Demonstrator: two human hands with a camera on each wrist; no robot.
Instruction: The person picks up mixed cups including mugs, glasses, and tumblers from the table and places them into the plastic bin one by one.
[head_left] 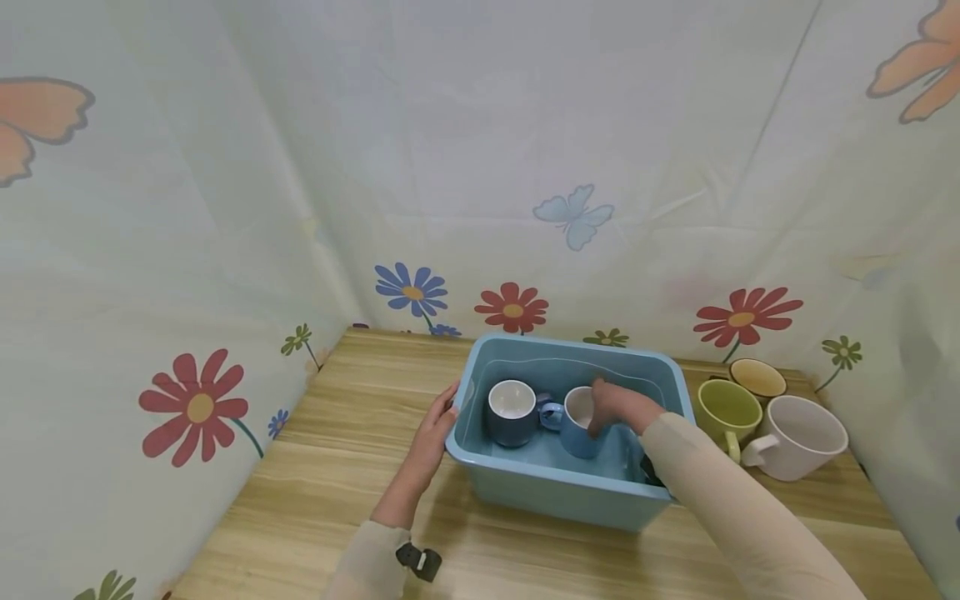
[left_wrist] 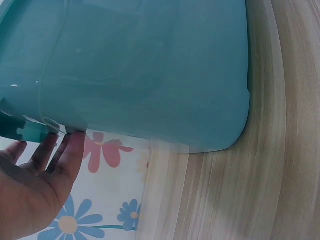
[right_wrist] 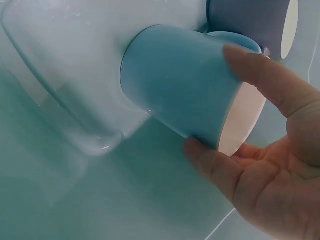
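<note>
A light blue plastic bin (head_left: pixel 555 493) stands on the wooden table. My left hand (head_left: pixel 427 433) rests against the bin's left end; in the left wrist view its fingers (left_wrist: pixel 70 157) reach fairly straight to the side just under the rim. Inside the bin, my right hand (head_left: pixel 618 404) holds a light blue mug (head_left: pixel 579 437) near its rim, the thumb on one side and fingers on the other. The mug (right_wrist: pixel 175 80) stands on the bin's floor, its handle pointing left. Left of it is a dark blue mug (head_left: pixel 512 423) with a white inside.
Right of the bin stand a green mug (head_left: pixel 727 408), a white mug (head_left: pixel 806 437) and a yellowish cup (head_left: pixel 757 377), close together. Bare wooden tabletop (head_left: pixel 352 408) lies to the left. A flowered curtain (head_left: pixel 420 217) hangs behind and at both sides.
</note>
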